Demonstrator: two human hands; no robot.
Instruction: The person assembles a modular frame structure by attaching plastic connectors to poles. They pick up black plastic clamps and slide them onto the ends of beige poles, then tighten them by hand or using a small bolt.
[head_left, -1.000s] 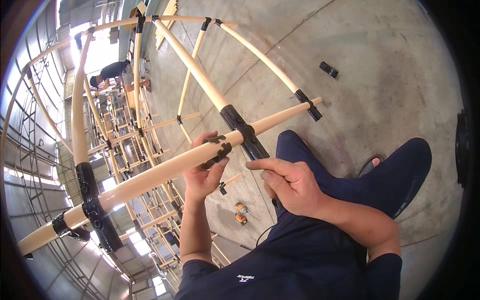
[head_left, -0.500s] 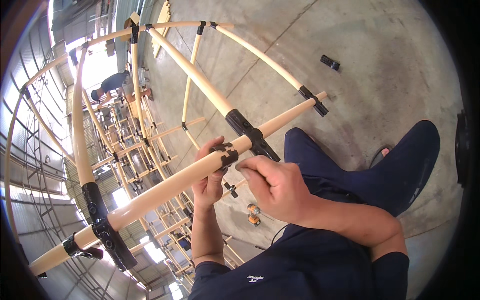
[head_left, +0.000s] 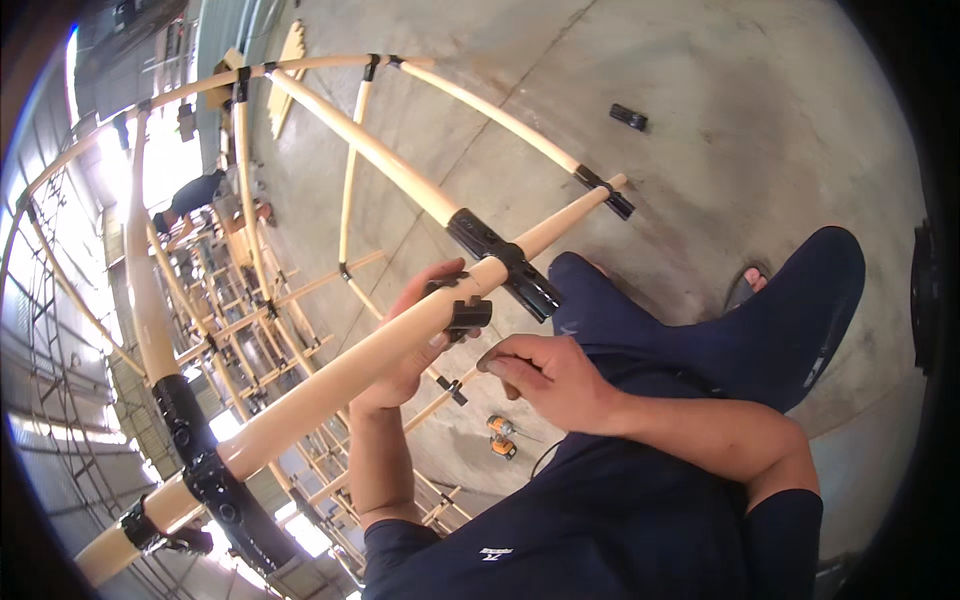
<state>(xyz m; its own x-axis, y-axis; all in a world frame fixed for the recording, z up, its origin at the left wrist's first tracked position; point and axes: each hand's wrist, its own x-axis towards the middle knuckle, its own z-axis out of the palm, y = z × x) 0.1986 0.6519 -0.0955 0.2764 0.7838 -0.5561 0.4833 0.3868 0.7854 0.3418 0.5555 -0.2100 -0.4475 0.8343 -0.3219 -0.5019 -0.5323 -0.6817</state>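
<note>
Black clamp bracket (head_left: 462, 305) on cream pipe (head_left: 340, 375) beside black joint connector (head_left: 500, 262), left hand (head_left: 415, 335) fingers wrapped around pipe and bracket, right hand (head_left: 545, 375) fingers pinched just below bracket, orange drill (head_left: 500, 437) on concrete floor (head_left: 720, 130)

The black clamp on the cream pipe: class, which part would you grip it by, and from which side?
Probably grip the black clamp by its two half-shells, pinching across the cream pipe from the near side. It wraps the round pipe, so only its outer faces are free; the left hand already cups it that way.
</note>
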